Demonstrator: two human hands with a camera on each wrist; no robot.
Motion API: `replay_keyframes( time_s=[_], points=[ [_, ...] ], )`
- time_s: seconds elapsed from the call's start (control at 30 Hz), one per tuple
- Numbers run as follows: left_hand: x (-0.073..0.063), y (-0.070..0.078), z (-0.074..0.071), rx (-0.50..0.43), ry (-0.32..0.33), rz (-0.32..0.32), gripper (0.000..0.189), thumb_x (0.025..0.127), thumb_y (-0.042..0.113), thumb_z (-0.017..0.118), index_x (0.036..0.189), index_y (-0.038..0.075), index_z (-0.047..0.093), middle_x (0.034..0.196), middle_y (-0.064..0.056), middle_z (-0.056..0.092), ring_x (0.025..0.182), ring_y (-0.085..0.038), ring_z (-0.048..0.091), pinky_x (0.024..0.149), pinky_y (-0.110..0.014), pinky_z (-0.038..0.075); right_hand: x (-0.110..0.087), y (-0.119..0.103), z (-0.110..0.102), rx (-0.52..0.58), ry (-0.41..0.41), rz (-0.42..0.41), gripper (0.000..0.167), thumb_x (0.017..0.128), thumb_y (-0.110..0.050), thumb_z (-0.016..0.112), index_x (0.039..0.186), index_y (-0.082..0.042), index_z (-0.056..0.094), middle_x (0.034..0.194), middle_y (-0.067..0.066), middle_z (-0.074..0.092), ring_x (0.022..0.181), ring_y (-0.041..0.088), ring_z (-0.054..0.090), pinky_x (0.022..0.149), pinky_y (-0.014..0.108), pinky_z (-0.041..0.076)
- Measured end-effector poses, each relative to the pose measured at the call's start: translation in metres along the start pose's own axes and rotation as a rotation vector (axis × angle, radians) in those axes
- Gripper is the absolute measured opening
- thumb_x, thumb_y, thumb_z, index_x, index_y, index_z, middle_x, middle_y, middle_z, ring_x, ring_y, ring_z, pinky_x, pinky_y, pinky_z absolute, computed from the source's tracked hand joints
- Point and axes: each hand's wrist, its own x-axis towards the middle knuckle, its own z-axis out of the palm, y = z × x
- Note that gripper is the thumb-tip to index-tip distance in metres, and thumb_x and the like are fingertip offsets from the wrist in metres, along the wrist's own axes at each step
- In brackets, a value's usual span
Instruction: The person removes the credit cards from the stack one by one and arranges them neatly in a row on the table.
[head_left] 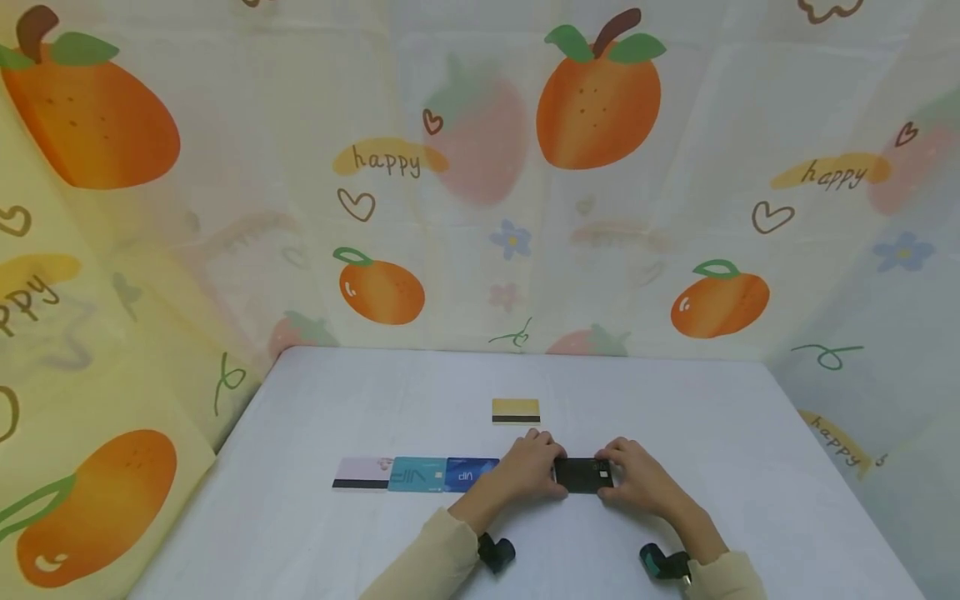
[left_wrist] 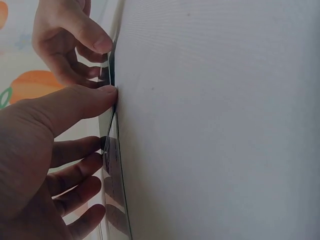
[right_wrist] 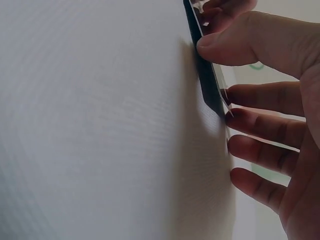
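Both hands hold a black card [head_left: 583, 476], one at each short end, low over the white table. My left hand [head_left: 527, 468] grips the card's left end, thumb on the near edge and fingers at the far edge. At the other end, my right hand [head_left: 643, 478] pinches it the same way; the right wrist view shows the thumb on the dark card [right_wrist: 204, 75], with a shadow beneath. A blue VIP card [head_left: 469, 473], partly hidden by the left hand, continues a row leftward with a teal VIP card [head_left: 416, 474] and a pale card with a black stripe [head_left: 362, 472].
A gold card with a dark stripe [head_left: 516, 408] lies alone farther back on the white tabletop [head_left: 675, 408]. Fruit-printed cloth [head_left: 480, 250] hangs behind the table and along its sides. Each wrist wears a small dark camera, such as the left one [head_left: 497, 553].
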Motion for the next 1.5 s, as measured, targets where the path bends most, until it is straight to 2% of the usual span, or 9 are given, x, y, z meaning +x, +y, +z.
replay_keyframes(
  time_s=[0.37, 0.7, 1.2, 1.37, 1.5],
  points=[
    [0.0001, -0.0022, -0.0006, 0.017, -0.006, -0.003, 0.052, 0.075, 0.043, 0.080, 0.119, 0.019, 0.067, 0.106, 0.004, 0.059, 0.100, -0.012, 0.048, 0.088, -0.028, 0.043, 0.0009, -0.0040, -0.0014, 0.019, -0.023, 0.040, 0.046, 0.068, -0.022, 0.086, 0.109, -0.008, 0.071, 0.102, 0.000, 0.057, 0.097, 0.018, 0.052, 0.085, 0.040, 0.047],
    [-0.0035, -0.0004, -0.0015, -0.014, -0.007, -0.019, 0.051, 0.076, 0.040, 0.080, 0.120, 0.018, 0.067, 0.106, 0.003, 0.059, 0.100, -0.013, 0.048, 0.088, -0.028, 0.044, 0.0020, -0.0057, -0.0015, 0.070, -0.022, 0.070, 0.044, 0.065, -0.017, 0.087, 0.105, -0.007, 0.071, 0.098, -0.001, 0.056, 0.091, 0.015, 0.049, 0.078, 0.033, 0.043],
    [-0.0056, -0.0003, -0.0014, -0.036, 0.009, -0.029, 0.051, 0.077, 0.040, 0.080, 0.121, 0.018, 0.067, 0.108, 0.003, 0.060, 0.100, -0.013, 0.048, 0.089, -0.029, 0.044, 0.0010, -0.0082, -0.0010, 0.064, -0.019, 0.087, 0.043, 0.066, -0.017, 0.087, 0.105, -0.008, 0.071, 0.099, 0.000, 0.058, 0.093, 0.016, 0.051, 0.079, 0.034, 0.044],
    [-0.0053, -0.0025, 0.0013, -0.034, 0.013, -0.011, 0.052, 0.077, 0.041, 0.079, 0.122, 0.019, 0.066, 0.109, 0.003, 0.060, 0.101, -0.013, 0.048, 0.089, -0.029, 0.043, 0.0007, -0.0081, -0.0014, 0.055, -0.015, 0.073, 0.042, 0.067, -0.019, 0.085, 0.105, -0.008, 0.071, 0.099, 0.000, 0.058, 0.090, 0.015, 0.050, 0.077, 0.034, 0.044],
    [-0.0036, -0.0081, 0.0023, -0.068, 0.006, 0.010, 0.051, 0.078, 0.042, 0.077, 0.122, 0.019, 0.066, 0.111, 0.003, 0.060, 0.101, -0.012, 0.048, 0.088, -0.028, 0.043, 0.0014, -0.0067, -0.0018, 0.073, -0.009, 0.082, 0.038, 0.073, -0.021, 0.082, 0.106, -0.008, 0.070, 0.098, 0.000, 0.059, 0.087, 0.013, 0.049, 0.074, 0.031, 0.044]
  ],
)
